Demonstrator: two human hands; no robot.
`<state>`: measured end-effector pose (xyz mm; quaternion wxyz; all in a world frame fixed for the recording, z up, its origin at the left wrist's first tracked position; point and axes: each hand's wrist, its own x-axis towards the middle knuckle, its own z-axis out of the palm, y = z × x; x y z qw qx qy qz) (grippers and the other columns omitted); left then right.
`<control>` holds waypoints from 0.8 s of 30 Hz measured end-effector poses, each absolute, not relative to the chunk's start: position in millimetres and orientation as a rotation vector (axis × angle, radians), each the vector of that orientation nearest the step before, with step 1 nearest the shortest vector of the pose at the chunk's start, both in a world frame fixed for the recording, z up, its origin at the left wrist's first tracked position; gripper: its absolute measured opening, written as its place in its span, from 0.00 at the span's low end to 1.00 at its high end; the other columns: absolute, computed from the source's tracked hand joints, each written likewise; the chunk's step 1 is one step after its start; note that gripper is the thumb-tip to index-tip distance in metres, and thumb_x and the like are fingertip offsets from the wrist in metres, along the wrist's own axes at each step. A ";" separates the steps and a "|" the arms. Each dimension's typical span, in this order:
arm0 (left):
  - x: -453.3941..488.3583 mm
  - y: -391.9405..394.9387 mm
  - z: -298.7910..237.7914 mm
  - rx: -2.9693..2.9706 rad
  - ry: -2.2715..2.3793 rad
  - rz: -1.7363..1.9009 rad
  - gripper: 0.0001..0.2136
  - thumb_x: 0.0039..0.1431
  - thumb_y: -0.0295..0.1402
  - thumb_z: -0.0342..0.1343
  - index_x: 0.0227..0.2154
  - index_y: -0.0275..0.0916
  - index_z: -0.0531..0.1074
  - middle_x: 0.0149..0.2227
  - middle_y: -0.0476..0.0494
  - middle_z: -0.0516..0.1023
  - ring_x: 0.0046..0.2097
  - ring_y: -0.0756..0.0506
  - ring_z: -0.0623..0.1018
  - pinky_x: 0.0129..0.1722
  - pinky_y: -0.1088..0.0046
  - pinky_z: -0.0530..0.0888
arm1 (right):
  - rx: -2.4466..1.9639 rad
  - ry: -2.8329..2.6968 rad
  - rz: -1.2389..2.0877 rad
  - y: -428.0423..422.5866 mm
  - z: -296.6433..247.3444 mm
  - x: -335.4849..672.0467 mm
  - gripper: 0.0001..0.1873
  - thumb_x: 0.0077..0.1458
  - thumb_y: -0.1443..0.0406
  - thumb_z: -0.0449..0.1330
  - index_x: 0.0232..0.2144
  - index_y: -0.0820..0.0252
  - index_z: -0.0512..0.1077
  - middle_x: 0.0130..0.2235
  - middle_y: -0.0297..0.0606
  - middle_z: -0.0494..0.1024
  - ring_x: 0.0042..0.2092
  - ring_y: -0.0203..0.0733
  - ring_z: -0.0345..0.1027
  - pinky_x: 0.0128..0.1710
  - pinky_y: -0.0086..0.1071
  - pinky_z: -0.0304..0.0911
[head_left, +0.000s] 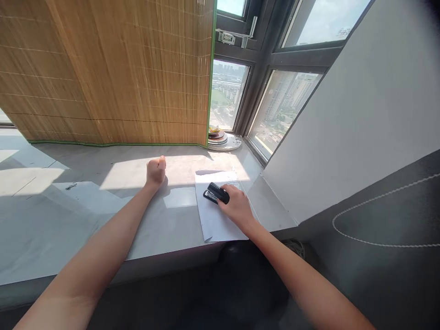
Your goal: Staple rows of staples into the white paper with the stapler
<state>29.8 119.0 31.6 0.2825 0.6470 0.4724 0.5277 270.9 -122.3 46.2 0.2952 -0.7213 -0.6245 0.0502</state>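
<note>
The right hand (237, 206) lies on a black stapler (216, 193), its fingers curled over the right end and clamped on it from above, pressing it onto a sheet of white paper (216, 220). The stapler sits on the far half of the sheet, slanting from near left to far right, with the hand covering its right end. The paper lies flat on the grey bench (137, 220), its near edge at the front lip of the bench and a corner slightly overhanging; faint print shows on its far right corner. The left hand (156, 170) rests on the bench well to the left of the paper, closed into a loose fist and holding nothing, in a patch of bright sunlight. Both forearms reach in from the near edge, well apart from each other. Farther left on the bench lies a small dark scrap (71, 186), too small to tell what it is. Along the far side hangs a bamboo blind (113, 68) with a green edge, its bottom meeting the bench. At the far right corner, beside the window (227, 94), stands a low stack of plates (220, 137) on a round tray. A white slanted wall (360, 114) rises on the right, and a dark surface with a thin white cord (385, 197) lies at the near right.
</note>
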 end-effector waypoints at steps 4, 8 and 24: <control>30.7 126.0 29.4 1.752 1.237 1.381 0.27 0.71 0.32 0.46 0.13 0.41 0.55 0.17 0.49 0.57 0.25 0.48 0.60 0.32 0.67 0.58 | -1.913 -1.589 0.137 -140.0 45.4 318.6 0.12 0.57 0.64 0.67 0.45 0.54 0.77 0.45 0.38 0.82 0.45 0.48 0.77 0.44 0.38 0.69; 30.4 127.9 27.4 1.731 1.227 1.371 0.26 0.72 0.33 0.46 0.14 0.42 0.57 0.18 0.49 0.59 0.25 0.48 0.61 0.32 0.67 0.58 | -1.807 -1.546 0.306 -129.7 58.9 362.5 0.18 0.64 0.50 0.63 0.45 0.56 0.78 0.42 0.40 0.83 0.42 0.47 0.77 0.43 0.39 0.72; -45.4 144.0 59.3 0.955 0.340 1.200 0.29 0.71 0.42 0.50 0.20 0.41 0.38 0.21 0.53 0.34 0.21 0.50 0.45 0.19 0.70 0.49 | -1.962 -1.902 0.036 9.0 23.2 289.8 0.26 0.75 0.57 0.55 0.64 0.70 0.72 0.68 0.61 0.70 0.72 0.55 0.59 0.70 0.48 0.54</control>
